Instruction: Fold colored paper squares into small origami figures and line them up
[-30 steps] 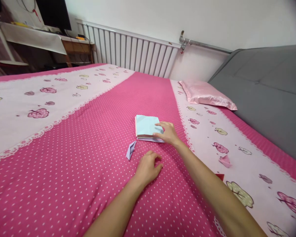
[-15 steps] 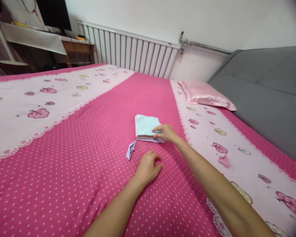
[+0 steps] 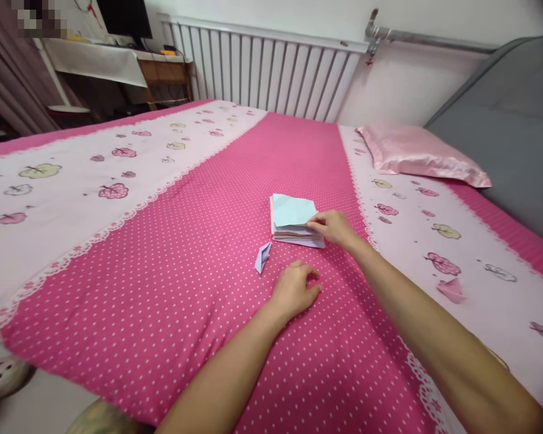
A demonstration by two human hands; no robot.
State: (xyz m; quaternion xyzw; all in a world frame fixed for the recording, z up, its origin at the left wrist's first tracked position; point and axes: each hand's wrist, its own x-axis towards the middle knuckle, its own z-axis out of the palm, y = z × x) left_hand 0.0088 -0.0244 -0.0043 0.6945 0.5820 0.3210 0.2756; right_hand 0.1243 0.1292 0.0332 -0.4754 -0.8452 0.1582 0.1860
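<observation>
A stack of coloured paper [image 3: 298, 237] lies on the pink dotted bedspread [image 3: 217, 229], with a light blue sheet [image 3: 294, 210] on top. My right hand [image 3: 335, 228] pinches the near right corner of that blue sheet, whose near edge is lifted a little off the stack. My left hand [image 3: 295, 289] rests on the bedspread nearer to me, fingers loosely curved and apart, holding nothing. Left of it, just in front of the stack, is a small folded purple paper boat [image 3: 263, 257]. A pink folded paper boat [image 3: 452, 290] sits to the right, beyond my right forearm.
A pink satin pillow [image 3: 420, 155] lies at the right, by the grey headboard [image 3: 507, 114]. Behind the bed are a white radiator [image 3: 262, 66] and a pipe [image 3: 434, 40]. At the far left stands a desk [image 3: 167, 71] with a monitor [image 3: 125, 21].
My right hand's fingers have closed on the blue sheet's corner and raised its near edge. My left hand stays on the bedspread. The view has shifted, so everything appears further right.
</observation>
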